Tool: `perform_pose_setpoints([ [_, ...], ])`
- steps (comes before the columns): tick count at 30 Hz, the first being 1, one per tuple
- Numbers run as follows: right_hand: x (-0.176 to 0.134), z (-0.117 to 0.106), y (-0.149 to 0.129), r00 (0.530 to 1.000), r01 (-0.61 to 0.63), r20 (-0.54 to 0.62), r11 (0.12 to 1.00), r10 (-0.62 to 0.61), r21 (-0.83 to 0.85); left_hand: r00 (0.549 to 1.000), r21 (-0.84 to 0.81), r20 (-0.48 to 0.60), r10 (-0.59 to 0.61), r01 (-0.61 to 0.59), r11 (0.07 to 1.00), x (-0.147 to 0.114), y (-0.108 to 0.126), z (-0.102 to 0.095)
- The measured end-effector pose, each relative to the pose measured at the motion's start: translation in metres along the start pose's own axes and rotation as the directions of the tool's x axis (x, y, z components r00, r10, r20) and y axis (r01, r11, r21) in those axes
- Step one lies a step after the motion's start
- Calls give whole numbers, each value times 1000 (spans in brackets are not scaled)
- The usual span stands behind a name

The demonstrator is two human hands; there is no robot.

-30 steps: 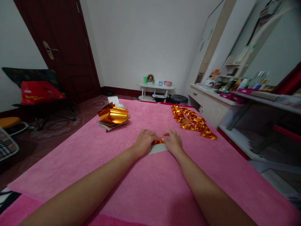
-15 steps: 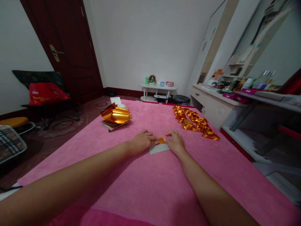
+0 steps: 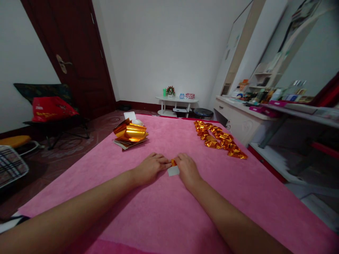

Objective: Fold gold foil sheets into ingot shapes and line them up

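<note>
A sheet of gold foil paper (image 3: 173, 171), pale side up with a gold strip folded over along its far edge, lies on the pink cloth (image 3: 148, 211). My left hand (image 3: 152, 166) presses its left end with the fingertips. Over the right end, the fingers of my right hand (image 3: 187, 169) are closed on the fold and hide part of it. Ahead to the left rests a stack of gold foil paper (image 3: 132, 132), its top sheets curled. Several folded gold foil pieces (image 3: 214, 137) lie in rows ahead to the right.
A white box (image 3: 129, 115) stands behind the stack. Past the far edge are a low white table (image 3: 177, 99) and a round black stool (image 3: 203, 113). A dresser (image 3: 238, 116) crowded with bottles stands on the right, a chair with a red bag (image 3: 51, 108) on the left.
My right hand has moved left along the fold, closer to my left hand, covering more of the sheet. My left hand has shifted slightly left and nearer to me.
</note>
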State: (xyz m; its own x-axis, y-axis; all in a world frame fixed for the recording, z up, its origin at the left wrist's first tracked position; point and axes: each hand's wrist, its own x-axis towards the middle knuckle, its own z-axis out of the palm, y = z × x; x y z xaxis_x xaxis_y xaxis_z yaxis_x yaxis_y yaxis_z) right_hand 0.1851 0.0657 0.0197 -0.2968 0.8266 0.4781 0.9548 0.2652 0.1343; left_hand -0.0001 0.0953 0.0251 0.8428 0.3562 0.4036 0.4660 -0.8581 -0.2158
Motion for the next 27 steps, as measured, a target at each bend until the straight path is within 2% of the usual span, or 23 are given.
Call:
perform_pose_setpoints([
  [4, -8, 5, -17, 995, 71, 68, 997, -72, 19, 1000, -20, 10, -3, 3, 1000, -1, 0, 2],
  [7, -16, 4, -6, 995, 66, 73, 998, -66, 5, 1000, -43, 4, -6, 7, 999, -3, -2, 4],
  [9, -23, 0, 7, 997, 4, 76, 1000, -3, -11, 1000, -54, 1, -7, 7, 999, -4, -4, 3],
  [11, -28, -4, 18, 997, -10, 83, 1000, 9, 10, 1000, -52, 13, -4, 4, 999, -1, -6, 0],
  [16, -34, -5, 24, 999, -27, 30, 999, 26, 46, 995, 49, 95, -12, 7, 999, 31, -2, -10],
  [19, -35, -2, 24, 998, -45, 40, 997, 43, 59, 992, 131, 123, -14, -2, 991, 54, 5, -9],
  [21, -36, 0, 26, 997, -57, 52, 996, 54, 64, 990, 177, 143, 21, -46, 983, 61, 6, -5],
  [23, -37, 0, 28, 997, -60, 58, 996, 56, 63, 990, 188, 123, 63, -85, 979, 55, 4, -1],
  [27, -37, 0, 30, 998, -46, 48, 997, 44, 54, 997, 80, 49, 57, -61, 995, 20, -5, 2],
])
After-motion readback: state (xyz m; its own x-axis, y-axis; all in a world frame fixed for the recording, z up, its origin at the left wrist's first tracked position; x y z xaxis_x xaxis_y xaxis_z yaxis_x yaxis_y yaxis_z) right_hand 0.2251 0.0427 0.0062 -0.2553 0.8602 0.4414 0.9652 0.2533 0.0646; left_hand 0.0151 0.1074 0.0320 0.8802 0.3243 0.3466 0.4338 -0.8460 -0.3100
